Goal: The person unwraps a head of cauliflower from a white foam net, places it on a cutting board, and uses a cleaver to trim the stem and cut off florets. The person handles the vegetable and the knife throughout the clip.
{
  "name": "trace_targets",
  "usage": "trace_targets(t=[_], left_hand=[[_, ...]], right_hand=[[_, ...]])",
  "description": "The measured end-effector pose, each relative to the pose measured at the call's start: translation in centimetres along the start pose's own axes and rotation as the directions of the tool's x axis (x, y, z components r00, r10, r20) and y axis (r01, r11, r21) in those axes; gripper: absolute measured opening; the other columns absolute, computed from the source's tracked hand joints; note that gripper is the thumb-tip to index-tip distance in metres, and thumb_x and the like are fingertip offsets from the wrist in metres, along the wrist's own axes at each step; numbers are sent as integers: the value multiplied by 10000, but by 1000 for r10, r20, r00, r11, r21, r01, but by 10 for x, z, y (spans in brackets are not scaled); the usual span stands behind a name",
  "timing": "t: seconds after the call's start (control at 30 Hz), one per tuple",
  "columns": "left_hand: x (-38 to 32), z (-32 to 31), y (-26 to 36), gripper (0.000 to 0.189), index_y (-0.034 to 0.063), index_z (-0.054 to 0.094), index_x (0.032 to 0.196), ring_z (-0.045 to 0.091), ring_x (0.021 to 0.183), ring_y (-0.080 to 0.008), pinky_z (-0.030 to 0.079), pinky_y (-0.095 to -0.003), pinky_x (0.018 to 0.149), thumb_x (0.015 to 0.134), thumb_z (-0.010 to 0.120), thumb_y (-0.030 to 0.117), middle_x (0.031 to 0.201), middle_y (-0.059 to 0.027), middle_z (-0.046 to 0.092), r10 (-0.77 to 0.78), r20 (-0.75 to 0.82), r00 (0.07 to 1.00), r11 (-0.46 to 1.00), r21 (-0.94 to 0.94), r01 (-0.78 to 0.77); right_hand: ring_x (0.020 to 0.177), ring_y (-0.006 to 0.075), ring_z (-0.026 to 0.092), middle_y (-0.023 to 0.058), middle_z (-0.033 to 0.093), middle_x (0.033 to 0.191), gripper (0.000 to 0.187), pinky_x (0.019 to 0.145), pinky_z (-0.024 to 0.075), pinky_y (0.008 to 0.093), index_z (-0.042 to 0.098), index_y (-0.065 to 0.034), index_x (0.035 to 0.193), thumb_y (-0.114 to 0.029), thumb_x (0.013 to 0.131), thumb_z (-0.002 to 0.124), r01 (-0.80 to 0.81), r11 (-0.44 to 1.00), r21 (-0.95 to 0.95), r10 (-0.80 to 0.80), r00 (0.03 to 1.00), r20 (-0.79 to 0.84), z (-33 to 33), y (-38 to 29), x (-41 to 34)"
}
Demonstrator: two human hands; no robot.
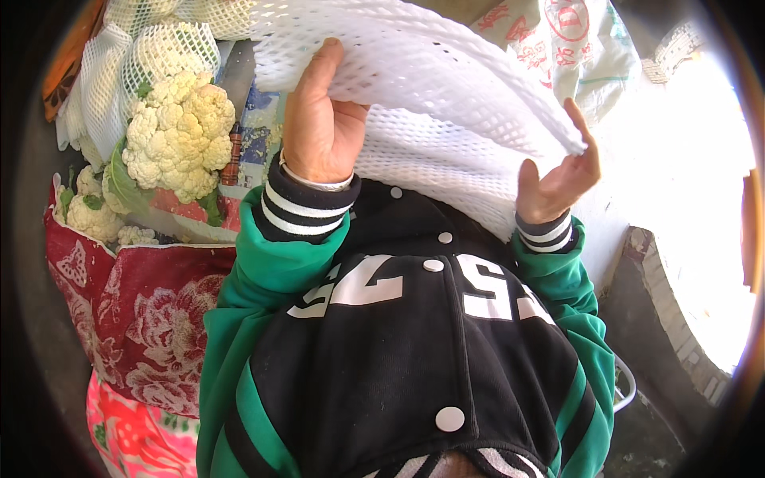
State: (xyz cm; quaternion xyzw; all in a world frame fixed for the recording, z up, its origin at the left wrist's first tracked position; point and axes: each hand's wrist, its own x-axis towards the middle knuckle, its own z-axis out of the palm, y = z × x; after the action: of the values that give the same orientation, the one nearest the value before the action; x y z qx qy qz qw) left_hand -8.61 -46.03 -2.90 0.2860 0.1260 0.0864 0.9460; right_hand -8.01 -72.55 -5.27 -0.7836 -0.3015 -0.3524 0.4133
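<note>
White foam netting [430, 66] spreads across the space before my chest, with a second fold [436, 155] hanging lower against my jacket. My left hand [320, 119] holds the netting on its left side, thumb up in front of it and the other fingers mostly hidden. At the right end, a corner of the netting touches the fingers of my right hand [559, 170]. The right thumb stands apart from those fingers; whether they grip the corner is unclear. Left of my left hand lies a large cauliflower head [179, 134] with a few green leaves.
Netted cauliflowers [170, 51] sit at the upper left. A knife with a brown wooden handle [232, 154] lies beside the bare head on crumb-strewn printed sheeting. Smaller cauliflowers [92, 215] rest behind dark red floral cloth [149, 310]. A printed woven sack [574, 54] stands at upper right.
</note>
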Motion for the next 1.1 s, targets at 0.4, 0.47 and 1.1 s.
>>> trace_targets(t=[0.4,0.47,1.1], left_hand=[[-16,-16,6,430,47,558,1256,597,1106,-217,462,-398,982,857,698,129,1200,-67,628,-82,117,990,977,208,56],[-24,-20,6,464,48,538,1285,583,1130,-223,451,-404,998,859,697,136,1221,-68,617,-89,123,988,969,239,58],[-84,-73,17,663,-2,498,1274,519,1021,-209,466,-370,889,783,822,304,1169,-115,531,281,-27,959,159,987,-19]], right_hand=[[913,200,647,110,667,1051,232,805,521,304,603,-2,1135,-164,971,576,-667,267,696,847,507,161,-23,-7,30],[883,197,667,104,683,1018,185,756,545,294,618,-20,1088,-155,963,597,-667,243,705,855,490,169,-24,-5,28],[599,54,434,-10,527,701,248,549,352,213,536,-52,1180,-90,945,606,-727,687,11,707,671,224,-15,4,-38]])
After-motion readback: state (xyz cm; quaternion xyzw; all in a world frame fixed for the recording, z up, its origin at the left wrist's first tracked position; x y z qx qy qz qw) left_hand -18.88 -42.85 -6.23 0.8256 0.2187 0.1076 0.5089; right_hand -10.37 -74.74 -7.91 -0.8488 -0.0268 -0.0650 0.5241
